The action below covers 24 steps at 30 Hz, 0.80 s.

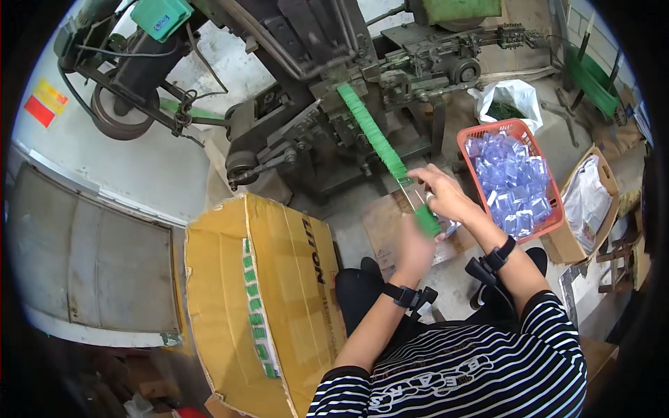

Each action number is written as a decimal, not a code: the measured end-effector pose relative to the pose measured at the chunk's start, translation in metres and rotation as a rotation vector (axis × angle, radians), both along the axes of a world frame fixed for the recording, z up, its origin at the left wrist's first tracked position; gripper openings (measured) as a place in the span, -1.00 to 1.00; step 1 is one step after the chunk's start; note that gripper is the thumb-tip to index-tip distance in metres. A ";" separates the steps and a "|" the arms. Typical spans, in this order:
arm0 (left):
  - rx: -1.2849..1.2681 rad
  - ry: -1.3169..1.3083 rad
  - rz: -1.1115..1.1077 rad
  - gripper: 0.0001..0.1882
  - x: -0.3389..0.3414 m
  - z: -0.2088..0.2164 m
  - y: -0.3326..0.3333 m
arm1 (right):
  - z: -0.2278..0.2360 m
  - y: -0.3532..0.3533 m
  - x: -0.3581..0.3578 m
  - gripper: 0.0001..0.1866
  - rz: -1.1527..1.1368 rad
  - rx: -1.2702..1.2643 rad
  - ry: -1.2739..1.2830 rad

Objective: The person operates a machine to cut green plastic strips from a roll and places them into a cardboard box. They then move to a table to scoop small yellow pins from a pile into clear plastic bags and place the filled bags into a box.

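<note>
A long row of thin green pieces (376, 136) is packed along a rail that slopes from the machine toward me. Bare metal rods (412, 196) show below its lower end. My right hand (446, 196) is beside these rods, index finger stretched to the row's end and fingers apart. Lower down, my left hand (416, 244), smeared by motion, closes on a short green bundle (427, 221) at the rods' lower end. Something clear and shiny shows beside the bundle, partly hidden by my hands. Both wrists wear black bands.
On the right stands a red basket (557, 221) of clear plastic boxes (512, 177), beside an open carton (605, 202). A white bag (528, 99) holds green strands. At left, a large cardboard box (300, 279) contains small green-and-white packs (256, 306). The dark machine (293, 132) fills the far side.
</note>
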<state>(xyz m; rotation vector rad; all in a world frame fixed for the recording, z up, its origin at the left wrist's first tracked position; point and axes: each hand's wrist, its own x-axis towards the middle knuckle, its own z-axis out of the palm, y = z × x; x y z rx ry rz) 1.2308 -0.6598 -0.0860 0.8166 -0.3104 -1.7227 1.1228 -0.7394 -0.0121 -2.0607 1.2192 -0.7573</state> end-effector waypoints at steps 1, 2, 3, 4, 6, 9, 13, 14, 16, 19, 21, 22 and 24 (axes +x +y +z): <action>-0.004 0.004 -0.010 -0.43 0.000 0.001 0.000 | -0.001 -0.003 0.004 -0.52 -0.002 -0.017 0.045; 0.001 0.000 -0.008 -0.43 0.000 0.000 -0.001 | -0.002 -0.005 0.007 -0.52 -0.004 -0.034 0.090; 0.005 -0.001 0.000 -0.44 0.001 -0.002 -0.001 | -0.001 -0.007 0.011 -0.52 -0.011 0.019 0.124; 0.009 -0.003 0.009 -0.44 0.002 -0.004 -0.001 | -0.002 -0.007 0.010 -0.55 0.009 0.032 0.168; 0.035 0.008 0.022 -0.45 0.002 -0.008 0.000 | -0.005 -0.004 0.002 -0.61 0.049 0.060 0.260; 0.038 0.023 0.009 -0.47 0.003 -0.012 -0.004 | -0.011 0.001 -0.004 -0.75 -0.008 0.017 0.051; 0.057 -0.013 -0.023 -0.51 0.007 -0.003 -0.002 | -0.012 0.014 -0.012 -0.82 0.020 0.453 -0.160; 0.068 -0.026 -0.074 -0.52 0.011 -0.003 -0.005 | -0.012 0.017 -0.012 -0.82 0.008 0.376 -0.139; 0.101 -0.047 -0.168 -0.54 0.018 -0.001 -0.013 | -0.013 0.026 -0.011 -0.82 -0.009 0.232 -0.092; 0.186 -0.189 -0.160 -0.59 0.007 0.011 -0.022 | -0.011 0.042 -0.008 -0.74 -0.096 -0.131 0.169; 0.212 -0.213 -0.105 -0.61 -0.004 0.029 -0.017 | -0.003 0.052 -0.008 -0.67 -0.138 -0.240 0.252; 0.184 -0.176 -0.189 -0.60 -0.002 0.031 -0.012 | 0.002 0.055 -0.011 -0.66 -0.160 -0.211 0.121; 0.125 -0.098 -0.359 -0.60 0.004 0.033 0.004 | 0.005 0.059 -0.025 -0.65 -0.204 -0.152 -0.137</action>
